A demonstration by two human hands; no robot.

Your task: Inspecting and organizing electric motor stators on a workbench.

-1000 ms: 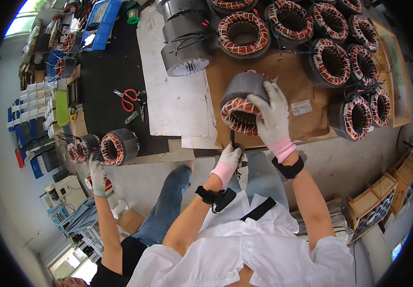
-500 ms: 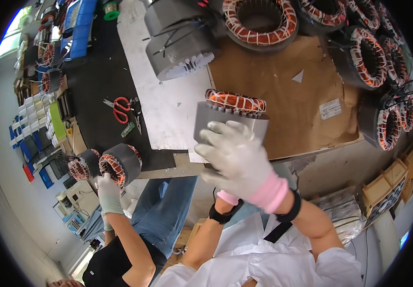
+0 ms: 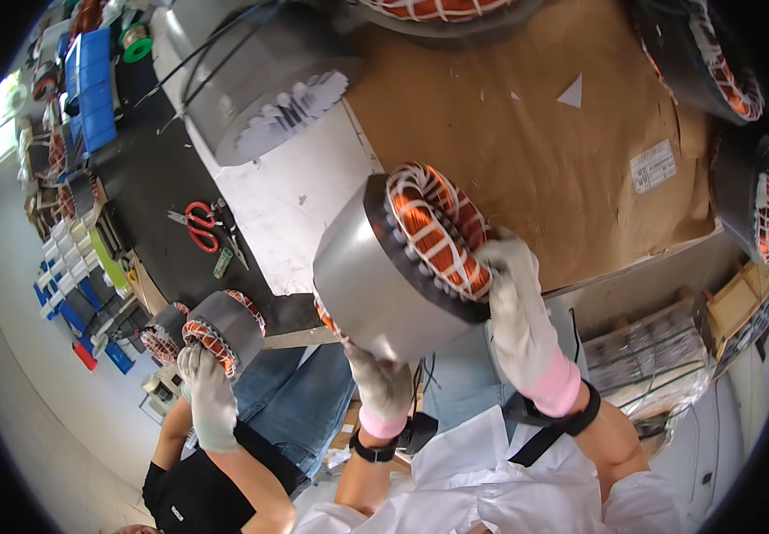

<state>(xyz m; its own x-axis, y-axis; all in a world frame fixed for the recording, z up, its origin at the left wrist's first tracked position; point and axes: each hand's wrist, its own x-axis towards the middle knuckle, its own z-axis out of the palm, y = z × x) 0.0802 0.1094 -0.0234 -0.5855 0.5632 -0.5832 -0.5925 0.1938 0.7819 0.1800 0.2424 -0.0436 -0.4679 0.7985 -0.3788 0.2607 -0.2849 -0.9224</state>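
A motor stator (image 3: 393,276), a grey metal cylinder with orange copper windings laced in white cord, is held tilted at the table's near edge. Its upper winding ring leans toward the right. My right hand (image 3: 518,298), in a white glove with a pink cuff, grips that ring at its lower right. From below, my gloved left hand (image 3: 380,387) is closed against the stator's lower left end, its fingers partly hidden behind the body. Black wire leads hang beneath the stator, between my hands.
A larger grey stator (image 3: 251,89) lies on white board beyond; more stators (image 3: 740,196) line the right. Brown cardboard (image 3: 527,160) covers the table. Red-handled scissors (image 3: 199,227) rest on the black mat. At left, a co-worker's gloved hand (image 3: 211,396) touches a smaller stator (image 3: 228,329).
The stator has gone from nearly upright to tilted, its upper ring turned rightward. My right hand has shifted from its near side to that ring, and my left hand now shows.
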